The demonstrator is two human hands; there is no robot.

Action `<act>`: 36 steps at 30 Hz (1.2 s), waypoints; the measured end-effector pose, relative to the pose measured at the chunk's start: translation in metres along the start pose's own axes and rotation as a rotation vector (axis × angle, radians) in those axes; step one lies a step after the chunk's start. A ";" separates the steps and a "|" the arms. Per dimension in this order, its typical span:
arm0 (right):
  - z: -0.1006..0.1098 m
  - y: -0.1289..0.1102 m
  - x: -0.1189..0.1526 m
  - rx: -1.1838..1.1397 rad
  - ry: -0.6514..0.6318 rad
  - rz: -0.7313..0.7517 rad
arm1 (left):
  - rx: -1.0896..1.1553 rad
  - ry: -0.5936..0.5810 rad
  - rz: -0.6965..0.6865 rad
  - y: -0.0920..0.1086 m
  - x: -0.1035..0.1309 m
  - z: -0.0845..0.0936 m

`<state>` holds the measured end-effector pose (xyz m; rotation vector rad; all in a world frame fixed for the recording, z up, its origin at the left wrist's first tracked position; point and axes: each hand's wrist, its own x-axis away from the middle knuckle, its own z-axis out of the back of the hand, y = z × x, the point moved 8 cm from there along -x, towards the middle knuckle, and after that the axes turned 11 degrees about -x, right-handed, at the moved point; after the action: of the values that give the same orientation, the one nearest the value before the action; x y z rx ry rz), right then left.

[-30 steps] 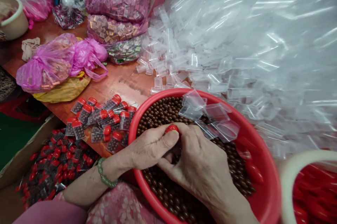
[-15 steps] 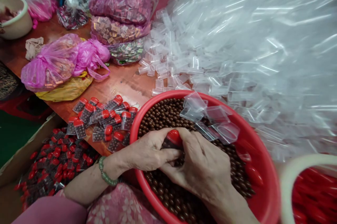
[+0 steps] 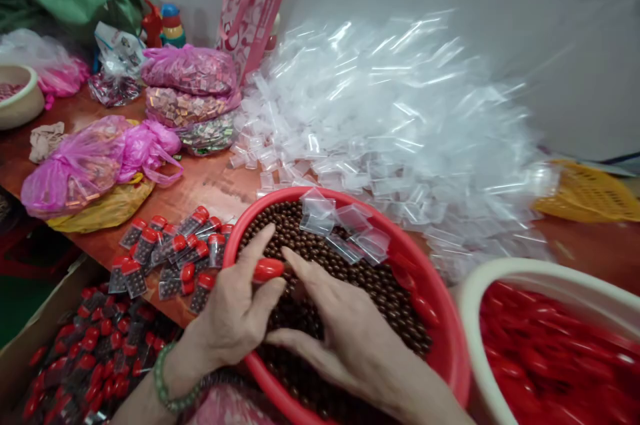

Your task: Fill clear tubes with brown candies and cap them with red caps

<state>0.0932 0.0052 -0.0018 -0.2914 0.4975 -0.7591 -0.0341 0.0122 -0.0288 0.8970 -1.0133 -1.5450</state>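
Observation:
My left hand [image 3: 233,308], with a green bead bracelet at its wrist, is closed around a small container whose red cap [image 3: 269,270] sticks out between thumb and fingers; its body is mostly hidden. Just to the right, my right hand [image 3: 345,325] holds nothing, thumb and fingers apart. Both are over a red basin [image 3: 453,345] of round brown balls [image 3: 370,285]. Several clear plastic boxes [image 3: 345,248] lie on the balls at the far side. Some loose red caps [image 3: 425,310] rest against the basin's right inner wall.
Left of the basin, filled red-capped containers [image 3: 180,245] lie on the table, with more in a carton [image 3: 55,308] below. A white tub [image 3: 470,318] of red caps stands right. Behind are a heap of clear boxes [image 3: 380,125], pink bags [image 3: 80,158] and a yellow basket [image 3: 590,192].
My right hand has let go of the red-capped container and opened; my left hand keeps it and has moved left. The camera view has tilted up and turned right.

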 end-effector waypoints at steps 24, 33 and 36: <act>-0.006 0.110 -0.026 0.189 -0.161 -0.226 | -0.989 0.428 -0.099 -0.069 -0.012 0.079; -0.001 0.093 0.027 0.020 -0.178 -0.113 | -1.001 0.576 -0.296 -0.036 -0.005 0.060; -0.002 0.093 0.034 -0.041 -0.159 -0.138 | -0.853 0.517 -0.357 -0.008 0.004 0.033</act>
<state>0.1671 0.0451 -0.0544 -0.4241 0.3452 -0.8524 -0.0676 0.0143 -0.0242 0.7967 0.2058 -1.6810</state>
